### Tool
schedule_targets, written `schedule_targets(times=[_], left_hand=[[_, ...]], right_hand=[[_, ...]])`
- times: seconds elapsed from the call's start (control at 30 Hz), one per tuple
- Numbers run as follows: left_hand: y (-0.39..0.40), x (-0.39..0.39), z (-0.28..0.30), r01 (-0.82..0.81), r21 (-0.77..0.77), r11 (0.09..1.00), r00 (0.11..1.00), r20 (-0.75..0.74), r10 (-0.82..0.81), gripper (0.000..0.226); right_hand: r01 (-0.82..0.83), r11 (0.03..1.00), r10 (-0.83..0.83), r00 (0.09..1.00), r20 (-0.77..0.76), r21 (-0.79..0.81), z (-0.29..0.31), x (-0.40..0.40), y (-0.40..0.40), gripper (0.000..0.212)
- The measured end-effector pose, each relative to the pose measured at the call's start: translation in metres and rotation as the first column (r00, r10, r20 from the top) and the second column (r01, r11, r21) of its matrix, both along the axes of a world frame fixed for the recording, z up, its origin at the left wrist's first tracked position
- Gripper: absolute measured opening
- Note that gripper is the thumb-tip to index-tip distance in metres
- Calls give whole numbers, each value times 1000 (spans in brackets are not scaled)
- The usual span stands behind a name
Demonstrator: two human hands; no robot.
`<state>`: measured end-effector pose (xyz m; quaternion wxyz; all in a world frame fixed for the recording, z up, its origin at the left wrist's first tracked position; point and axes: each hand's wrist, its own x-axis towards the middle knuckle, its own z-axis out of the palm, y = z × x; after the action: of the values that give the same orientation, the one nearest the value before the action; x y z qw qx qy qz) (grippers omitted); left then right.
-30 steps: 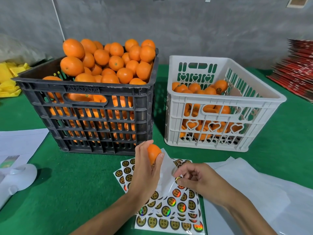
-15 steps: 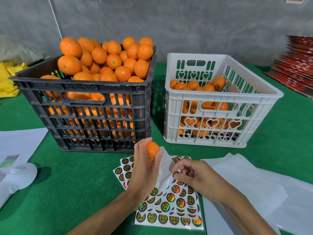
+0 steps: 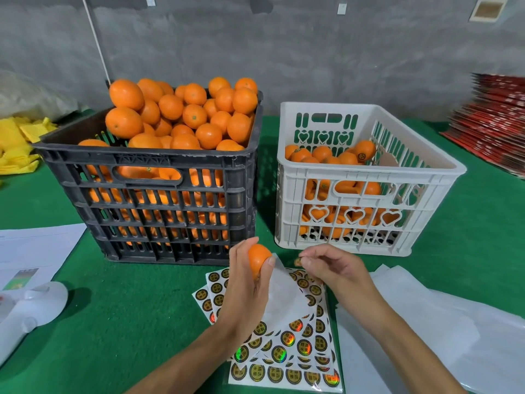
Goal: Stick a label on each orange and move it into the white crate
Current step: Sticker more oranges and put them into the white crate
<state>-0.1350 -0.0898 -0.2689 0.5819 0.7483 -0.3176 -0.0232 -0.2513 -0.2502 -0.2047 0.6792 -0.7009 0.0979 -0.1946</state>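
Oranges wait on both sides of our work, but the one that matters sits in our left hand point(image 3: 244, 282), whose fingers and thumb curl round an orange point(image 3: 258, 260) held up just above the sticker sheets point(image 3: 287, 351). Our right hand point(image 3: 335, 268) is beside it, a little to the right and apart from the fruit, thumb and forefinger pinched on a small round label point(image 3: 297, 262) that shows at the fingertips; its print is too small to read. Under both hands we see the sheets fanned out on the green table cover point(image 3: 127, 322), round gold and dark stickers in rows, with a curl of white backing paper point(image 3: 284, 294) lifting between our wrists. Beyond the left hand stands the black crate point(image 3: 159, 200), heaped above its rim with unlabelled oranges. Beyond the right hand stands the white crate point(image 3: 369, 172), part filled, and one orange near its far right wall shows a dark round sticker. The two crates stand near each other with a gap of green between them. To the right of our right forearm lie loose white sheets point(image 3: 440, 322). Far to the left of the left hand we see printed paper point(image 3: 34, 251) and a white plastic object point(image 3: 31, 305), and further back some yellow material point(image 3: 17, 143). Far off to the right, a stack of red printed cards point(image 3: 494, 120) lies by the grey wall.
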Motion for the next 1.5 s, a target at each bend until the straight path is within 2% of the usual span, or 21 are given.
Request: schedule_targets(times=[0.13,0.2,0.3,0.37,0.47,0.53,0.6,0.67,0.7,0.83,0.9,0.97,1.0,1.03,1.1,1.13,1.17,1.23,1.3,1.4,1.5], left_hand=[[-2,-9,29,62,-164,985,998,35,-57,45],[-3,-13,46,74,-257,964,996,-31,-85,49],[-9,-17,77,83,-329,941,991,-71,-112,45],[-14,-16,98,101,-356,929,989,-65,-132,54],[-28,-7,130,167,-361,918,979,-48,-197,58],[-45,2,154,216,-332,918,975,22,-221,55],[-66,14,181,201,-236,951,970,184,-159,51],[-88,31,204,126,-77,989,897,435,-80,46],[-98,41,214,91,4,996,866,493,-81,45],[-113,80,245,110,308,945,895,384,-230,55],[-98,104,258,9,343,939,850,492,-187,43],[-72,134,269,-177,403,898,813,574,-97,34],[-57,151,273,-275,466,841,817,574,-51,34],[-41,168,274,-369,558,744,835,551,0,38],[-6,199,271,-469,748,469,872,476,112,54],[13,214,266,-480,798,365,877,449,172,60],[30,227,259,-490,820,294,870,440,222,64],[57,251,248,-525,819,231,848,480,226,68],[71,267,247,-561,792,241,828,525,199,75],[79,284,256,-556,782,284,831,517,204,86],[85,300,251,-458,821,340,889,432,154,77]], right_hand=[[-2,1000,3,999,34,-19,7,15,22,10],[60,998,-56,994,91,-37,15,18,26,13],[105,992,-91,979,181,-71,29,19,27,42],[128,989,-112,972,205,-70,40,20,27,50],[256,966,-256,936,241,31,60,26,25,33],[330,933,-357,900,252,143,69,33,20,21],[371,909,-412,871,268,192,77,40,15,24],[459,883,-464,824,326,95,87,47,13,22],[509,861,-476,799,367,9,92,50,10,22],[623,687,-452,769,452,-373,118,70,-7,33],[627,581,-436,778,452,-519,127,82,-18,37],[598,513,-403,801,443,-615,132,96,-23,39],[579,479,-382,814,437,-660,132,104,-24,40],[562,440,-365,825,432,-700,131,112,-23,40],[536,378,-359,837,413,-755,126,126,-23,42],[526,336,-377,835,400,-781,122,133,-22,42],[522,261,-401,824,400,-812,117,137,-21,39],[517,78,-431,789,439,-852,107,145,-21,37],[527,-26,-440,757,483,-849,102,150,-21,42],[545,-82,-434,734,522,-834,99,153,-23,42],[552,-103,-405,737,542,-828,97,153,-26,41]])
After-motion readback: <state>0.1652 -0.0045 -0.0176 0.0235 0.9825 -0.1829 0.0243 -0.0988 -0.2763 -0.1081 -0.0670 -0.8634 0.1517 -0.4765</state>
